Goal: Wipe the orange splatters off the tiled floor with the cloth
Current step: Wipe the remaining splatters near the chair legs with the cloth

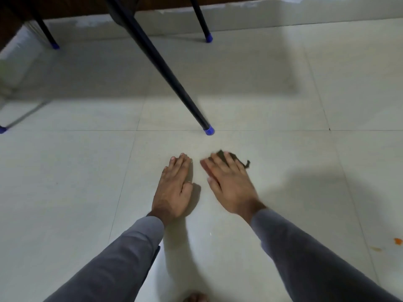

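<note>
Head view: a pale tiled floor (65, 192) is seen from above, crossed by thin grout lines, with both arms stretched forward in grey sleeves (122, 258). The left hand (174, 188) is laid flat on a tile, palm down, its fingers straight and close together, and nothing is held in it. The right hand (229, 184) is placed just beside it, apart from it, also palm down with the fingers spread and extended; it is blurred. A small dark cloth (234, 159) is pressed against the floor under the right fingers, with only its far edge and a thin trailing end shown past the fingertips, so most of it is hidden. The cloth is not gripped by curled fingers; it is covered by a flat hand. Orange splatters (398, 241) are seen well apart from the cloth, at the right edge of the frame beside the right sleeve, with a fainter orange smear (376, 249) just to their left. A black table leg (165, 73) with a blue cap (209, 130) is planted on the floor near and beyond both hands, and further blue-capped legs are seen towards the wall. A bare toe is glimpsed at the bottom edge, between the arms.
</note>
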